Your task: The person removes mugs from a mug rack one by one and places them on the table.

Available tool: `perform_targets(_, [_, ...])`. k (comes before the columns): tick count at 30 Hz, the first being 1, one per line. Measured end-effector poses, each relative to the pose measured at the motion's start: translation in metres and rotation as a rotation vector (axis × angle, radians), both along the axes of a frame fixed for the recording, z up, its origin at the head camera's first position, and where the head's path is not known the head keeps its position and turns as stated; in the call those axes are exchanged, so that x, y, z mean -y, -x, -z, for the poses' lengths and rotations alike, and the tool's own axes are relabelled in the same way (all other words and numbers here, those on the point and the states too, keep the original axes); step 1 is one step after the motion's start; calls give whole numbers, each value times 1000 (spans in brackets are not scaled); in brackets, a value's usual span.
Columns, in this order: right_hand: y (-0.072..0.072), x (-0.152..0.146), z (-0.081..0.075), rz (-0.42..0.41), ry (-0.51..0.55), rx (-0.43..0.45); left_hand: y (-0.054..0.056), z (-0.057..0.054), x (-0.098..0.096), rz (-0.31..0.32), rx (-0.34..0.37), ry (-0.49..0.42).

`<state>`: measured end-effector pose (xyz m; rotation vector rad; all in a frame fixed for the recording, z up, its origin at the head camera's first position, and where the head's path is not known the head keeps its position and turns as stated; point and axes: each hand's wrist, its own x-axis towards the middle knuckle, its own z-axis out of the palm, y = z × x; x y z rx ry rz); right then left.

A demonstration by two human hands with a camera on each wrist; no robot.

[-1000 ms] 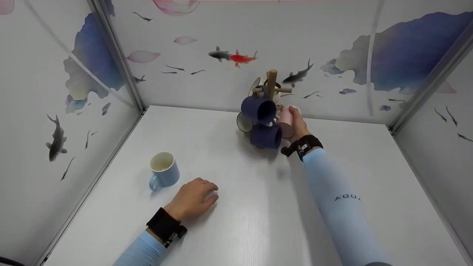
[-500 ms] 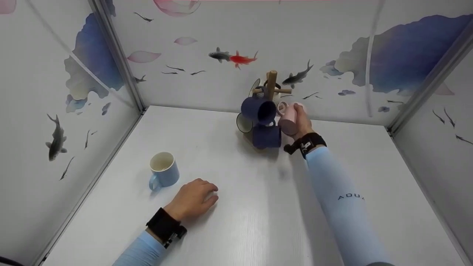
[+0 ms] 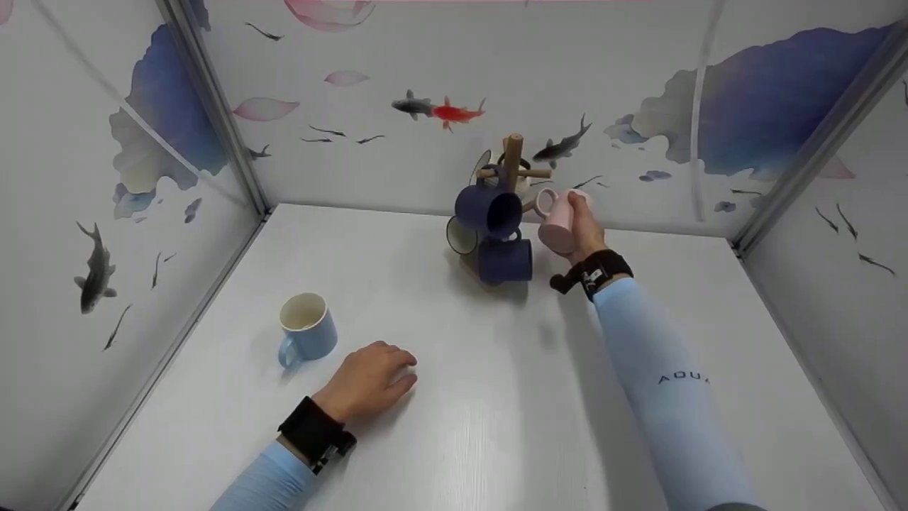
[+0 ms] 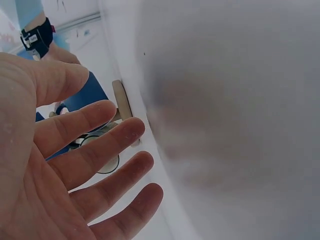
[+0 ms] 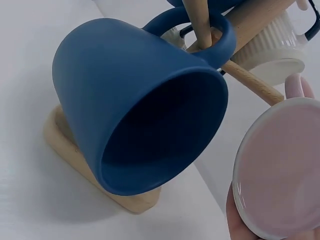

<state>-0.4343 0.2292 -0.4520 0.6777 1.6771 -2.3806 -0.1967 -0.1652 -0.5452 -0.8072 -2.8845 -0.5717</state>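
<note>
My right hand (image 3: 587, 231) grips a pink mug (image 3: 557, 228) by its body, just right of a wooden mug tree (image 3: 513, 160). The mug's handle points left, near the tip of a wooden peg (image 5: 257, 87) but apart from it. Two dark blue mugs hang on the tree's near side, an upper one (image 3: 475, 209) and a lower one (image 3: 502, 261). My left hand (image 3: 367, 382) rests loosely on the table, fingers relaxed and holding nothing. Left of it a light blue mug (image 3: 316, 337) stands upright, its handle toward me.
Behind the blue mugs hang pale mugs (image 5: 272, 47), partly hidden. The tree's wooden base (image 5: 135, 200) stands on the white table (image 3: 440, 440) near the back wall (image 3: 397, 170). Side walls with metal corner posts (image 3: 213, 106) enclose the table.
The pink mug in my right hand has moved right, away from the tree, and its handle has come into sight. The lower blue mug has swung round. My left hand stays put.
</note>
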Motion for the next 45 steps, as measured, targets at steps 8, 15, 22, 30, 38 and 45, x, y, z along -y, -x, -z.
perform_targets(8, [-3, -13, -9, 20, -65, -3, 6, -5, -4, 27, 5, 16])
perform_targets(15, [-14, -27, -10, 33, -105, -4, 10, -8, -7, 30, 39, 28])
perform_targets(22, [-26, -36, -9, 30, -143, -45, 14, -9, -11, 41, 38, 27])
perform_targets(30, [-38, -46, -1, 20, -155, -71, 16, -9, -15, 75, 4, 18])
perform_targets(38, [-54, -46, 5, -51, -160, -134, 20, -8, -22, 68, 53, 10])
perform_targets(45, [-72, -43, 9, -108, -149, -227, 24, -14, -28, 68, 108, -21])
